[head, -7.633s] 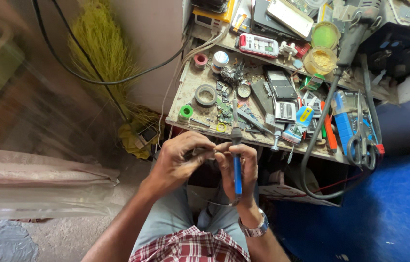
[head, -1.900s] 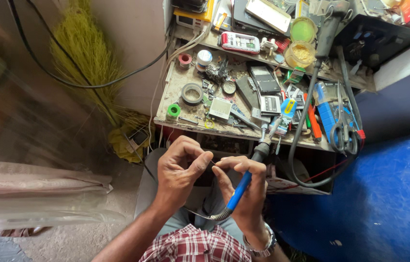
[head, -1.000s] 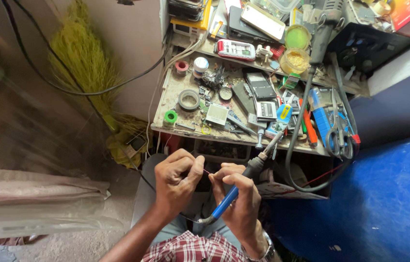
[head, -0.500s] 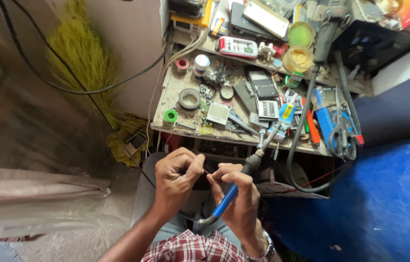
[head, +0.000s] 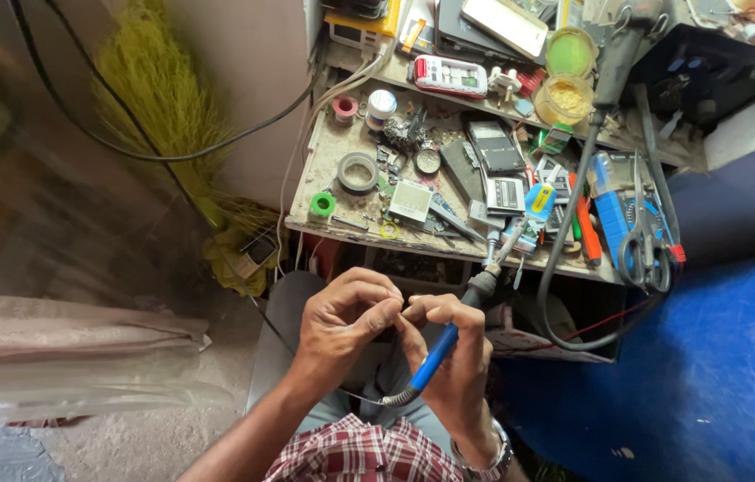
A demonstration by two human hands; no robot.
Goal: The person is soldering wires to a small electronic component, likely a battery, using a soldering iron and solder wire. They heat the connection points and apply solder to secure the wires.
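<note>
My left hand (head: 342, 317) and my right hand (head: 458, 366) meet over my lap, just below the front edge of a cluttered workbench (head: 328, 165). A blue-handled soldering iron (head: 443, 344) lies across my right hand, gripped there, with its dark tip pointing up toward the bench. The fingertips of both hands pinch something very small between them; it is too small to name. My left hand's fingers are curled tight around that spot.
The bench holds tape rolls (head: 358, 171), a small circuit board (head: 410, 200), phone parts (head: 493, 147), scissors (head: 646, 250), a red and white phone (head: 449, 76) and two green-rimmed tubs (head: 565, 94). A broom (head: 159, 98) leans at the left; a blue surface (head: 725, 375) fills the right.
Over the last seconds my hands have stayed pinched together over my lap. The soldering iron, earlier hanging straight down, now lies tilted with its tip toward the bench.
</note>
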